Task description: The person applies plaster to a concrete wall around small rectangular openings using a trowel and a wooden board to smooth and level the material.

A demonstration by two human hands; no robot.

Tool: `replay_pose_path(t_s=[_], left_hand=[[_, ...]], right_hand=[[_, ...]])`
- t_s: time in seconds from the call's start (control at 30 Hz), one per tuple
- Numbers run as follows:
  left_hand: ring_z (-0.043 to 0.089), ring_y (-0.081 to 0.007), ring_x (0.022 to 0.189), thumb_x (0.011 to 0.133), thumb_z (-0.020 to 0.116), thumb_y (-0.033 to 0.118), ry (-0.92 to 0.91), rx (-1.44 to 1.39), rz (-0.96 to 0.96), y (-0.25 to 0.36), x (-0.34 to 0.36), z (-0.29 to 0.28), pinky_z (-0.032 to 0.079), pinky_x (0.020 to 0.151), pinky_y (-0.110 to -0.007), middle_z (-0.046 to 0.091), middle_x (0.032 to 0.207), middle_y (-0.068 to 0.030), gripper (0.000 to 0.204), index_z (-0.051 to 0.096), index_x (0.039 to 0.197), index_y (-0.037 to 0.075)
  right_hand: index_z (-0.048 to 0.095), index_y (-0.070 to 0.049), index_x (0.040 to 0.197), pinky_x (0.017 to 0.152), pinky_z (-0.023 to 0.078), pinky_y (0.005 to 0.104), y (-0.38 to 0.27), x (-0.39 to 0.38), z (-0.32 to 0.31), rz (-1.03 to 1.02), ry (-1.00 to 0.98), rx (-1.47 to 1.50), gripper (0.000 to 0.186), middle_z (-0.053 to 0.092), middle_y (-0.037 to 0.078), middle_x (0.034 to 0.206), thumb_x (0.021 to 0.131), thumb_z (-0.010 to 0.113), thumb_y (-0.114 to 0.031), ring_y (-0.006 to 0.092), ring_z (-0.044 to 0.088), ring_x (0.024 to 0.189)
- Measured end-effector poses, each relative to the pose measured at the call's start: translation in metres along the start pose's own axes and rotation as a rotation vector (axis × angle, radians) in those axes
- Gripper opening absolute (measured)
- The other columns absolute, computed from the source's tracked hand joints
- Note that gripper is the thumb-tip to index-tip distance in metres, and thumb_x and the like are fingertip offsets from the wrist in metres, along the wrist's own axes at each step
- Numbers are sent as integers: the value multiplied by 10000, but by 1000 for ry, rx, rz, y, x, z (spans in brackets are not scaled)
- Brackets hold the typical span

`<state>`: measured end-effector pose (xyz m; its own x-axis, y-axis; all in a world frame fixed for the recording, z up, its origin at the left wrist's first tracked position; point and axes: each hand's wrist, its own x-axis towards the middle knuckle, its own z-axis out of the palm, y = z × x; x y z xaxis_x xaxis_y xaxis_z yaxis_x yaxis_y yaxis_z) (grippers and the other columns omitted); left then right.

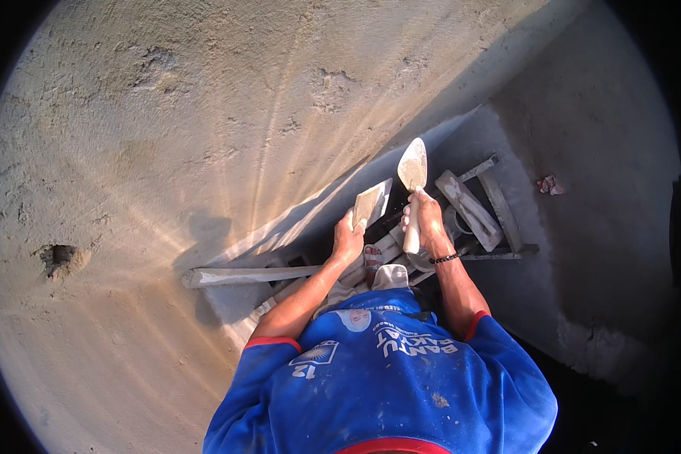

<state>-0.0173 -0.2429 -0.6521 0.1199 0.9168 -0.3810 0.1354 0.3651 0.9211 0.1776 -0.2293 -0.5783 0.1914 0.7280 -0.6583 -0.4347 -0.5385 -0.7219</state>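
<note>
Your blue shirt [386, 378] with its red trim is filling the lower middle of the view, closest to the lens, and both bare forearms are reaching up and away from it. You are holding your left hand [347, 240] out with the fingers wrapped around the lower end of a flat rectangular plaster float [371, 203], whose pale board is tilting up toward the wall. You are keeping your right hand [425, 219] just beside it, fingers closed around the pale handle of a pointed trowel [412, 168]; its blade is standing upright above your knuckles, tip aimed at the wall. A dark beaded bracelet [445, 259] is sitting on that wrist.

Ahead of you a rough grey plastered wall [204, 113] is taking up most of the left and top, catching warm streaks of light and showing pits and a small hole [62, 257] at the left. Below your hands, mortar-coated boards and bars of a scaffold [477, 212] are crossing one another, and a long grey plank [242, 276] is running leftward. To the right, a paler concrete surface [598, 151] is lying in shadow with a small reddish scrap [548, 185] on it.
</note>
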Motion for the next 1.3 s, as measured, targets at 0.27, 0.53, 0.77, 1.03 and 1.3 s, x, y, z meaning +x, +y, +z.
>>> replay_pose_path(t_s=[0.27, 0.53, 0.77, 1.03, 1.3], left_hand=[[490, -394, 1196, 780, 571, -16, -36, 872, 879, -7, -31, -35, 428, 1009, -464, 574, 1249, -174, 488, 585, 1262, 63], [653, -320, 960, 874, 611, 48, 62, 268, 339, -40, -16, -54, 530, 854, -407, 656, 1076, -216, 296, 593, 1153, -49], [678, -228, 886, 905, 605, 89, -6, -168, -82, -25, -17, -77, 606, 692, -369, 662, 1045, -160, 364, 528, 1223, -70], [601, -396, 1042, 892, 574, 130, -178, 702, 118, -118, -57, -81, 489, 886, -481, 656, 1111, -193, 338, 597, 1222, 60], [584, -413, 1089, 886, 596, 169, -67, 743, -135, -175, -62, -87, 457, 941, -509, 633, 1165, -217, 411, 557, 1280, 59]], right_hand=[[479, -76, 927, 426, 454, 326, 12, -23, -24, 30, 28, -68, 261, 491, 36, 646, 956, 510, -334, 158, 507, 483], [504, -33, 864, 448, 424, 293, -24, -43, -27, -357, -72, -786, 167, 510, 32, 619, 910, 580, -174, 114, 503, 477], [489, -50, 897, 402, 431, 274, -14, -35, -27, -220, -30, -532, 135, 501, 20, 647, 899, 588, -141, 112, 493, 473], [496, -49, 862, 393, 422, 279, 37, -33, -58, -74, 28, -625, 161, 501, 19, 627, 907, 594, -169, 114, 491, 464], [513, -44, 898, 397, 438, 287, 83, -45, -113, 90, 160, -736, 153, 511, 24, 633, 910, 593, -174, 118, 489, 461]])
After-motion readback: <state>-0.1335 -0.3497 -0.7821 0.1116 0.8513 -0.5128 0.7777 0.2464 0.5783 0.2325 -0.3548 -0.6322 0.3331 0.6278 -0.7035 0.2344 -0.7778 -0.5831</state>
